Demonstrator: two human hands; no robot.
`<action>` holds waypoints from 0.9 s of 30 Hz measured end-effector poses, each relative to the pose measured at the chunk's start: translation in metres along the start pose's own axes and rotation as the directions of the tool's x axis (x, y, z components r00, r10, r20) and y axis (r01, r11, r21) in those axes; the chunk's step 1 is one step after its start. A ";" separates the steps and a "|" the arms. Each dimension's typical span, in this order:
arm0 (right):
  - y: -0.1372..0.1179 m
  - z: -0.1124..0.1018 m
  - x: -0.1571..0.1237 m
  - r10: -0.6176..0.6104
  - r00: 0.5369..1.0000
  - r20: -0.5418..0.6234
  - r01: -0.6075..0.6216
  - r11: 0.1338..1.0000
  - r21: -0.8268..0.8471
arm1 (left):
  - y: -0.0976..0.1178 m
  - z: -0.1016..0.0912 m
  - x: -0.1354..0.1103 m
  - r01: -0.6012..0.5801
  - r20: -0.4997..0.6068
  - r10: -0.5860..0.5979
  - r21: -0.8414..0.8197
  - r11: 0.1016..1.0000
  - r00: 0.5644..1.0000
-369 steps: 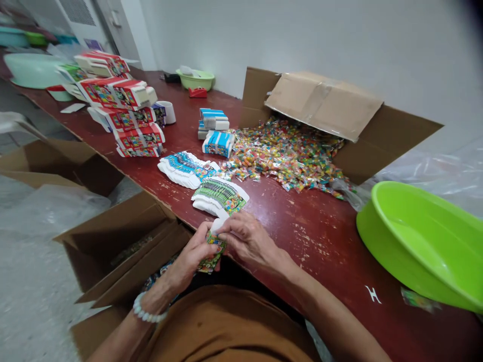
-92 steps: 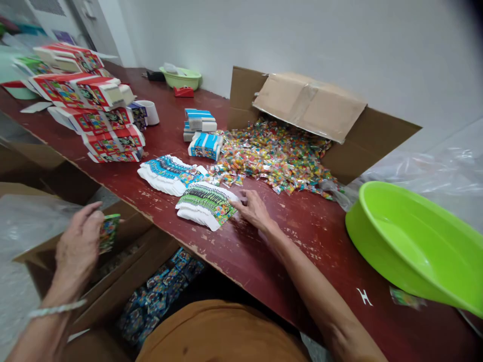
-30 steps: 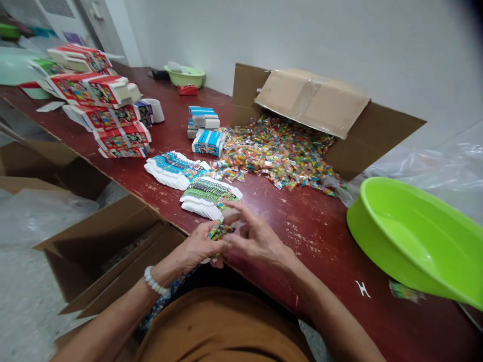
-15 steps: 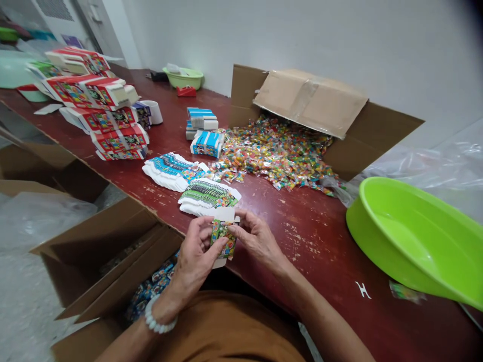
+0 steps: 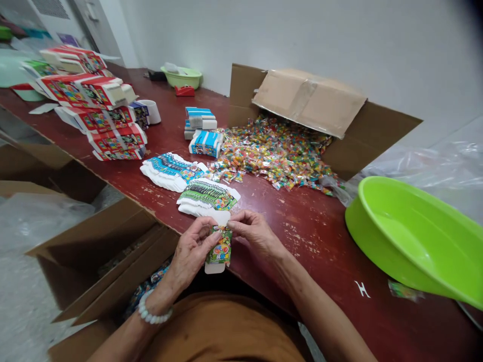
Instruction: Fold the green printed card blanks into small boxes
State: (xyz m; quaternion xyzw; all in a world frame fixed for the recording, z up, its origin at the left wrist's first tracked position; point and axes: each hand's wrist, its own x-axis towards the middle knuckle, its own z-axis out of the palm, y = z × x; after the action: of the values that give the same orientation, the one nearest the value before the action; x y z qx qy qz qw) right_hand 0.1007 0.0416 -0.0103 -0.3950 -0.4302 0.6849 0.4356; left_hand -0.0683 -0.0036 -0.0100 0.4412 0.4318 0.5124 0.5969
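Between my hands is a small green printed candy box (image 5: 219, 250), with white flaps sticking out at its top and bottom. My left hand (image 5: 194, 247) grips its left side, thumb across the printed front. At the upper right edge, my right hand (image 5: 254, 230) pinches the box near the top flap with thumb and fingers. Just beyond lies a fanned stack of flat green boxes (image 5: 207, 195), and behind it a fanned stack of flat blue boxes (image 5: 171, 171). A heap of small wrapped candies (image 5: 271, 153) spreads from a tipped carton (image 5: 309, 98).
A bright green basin (image 5: 407, 241) stands on the red table (image 5: 302, 251) at right. Red boxes (image 5: 94, 115) are piled at left, with blue boxes (image 5: 206, 143) nearer the middle. Below the table's edge, an open carton (image 5: 109, 251) holds filled packs.
The candy box has turned to show its front more fully and sits slightly further left and lower. My right hand's fingers have shifted to its upper edge.
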 end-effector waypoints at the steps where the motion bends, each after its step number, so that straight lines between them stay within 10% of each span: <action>1: -0.002 -0.002 0.002 0.011 1.000 0.013 -0.011 1.000 0.013 | 0.002 -0.001 0.001 0.003 0.022 -0.003 0.006 1.000 1.000; 9: -0.001 -0.005 0.002 -0.237 0.967 0.093 0.252 0.945 -0.206 | 0.002 0.002 0.001 -0.014 -0.018 0.014 -0.017 1.000 1.000; 15: 0.008 -0.004 -0.006 -0.363 0.926 0.107 0.378 0.869 -0.320 | 0.007 0.012 -0.007 0.326 0.098 -0.313 -0.175 0.929 0.945; 27: -0.009 -0.005 0.009 -0.166 0.966 0.199 0.244 0.839 -0.486 | -0.011 0.005 0.004 0.245 0.081 -0.247 0.038 0.969 0.966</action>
State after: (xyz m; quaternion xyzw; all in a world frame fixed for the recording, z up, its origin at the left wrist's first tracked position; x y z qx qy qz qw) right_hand 0.1049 0.0535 -0.0053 -0.3947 -0.6659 0.5246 0.3543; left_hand -0.0607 -0.0012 -0.0201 0.4138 0.4645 0.4090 0.6676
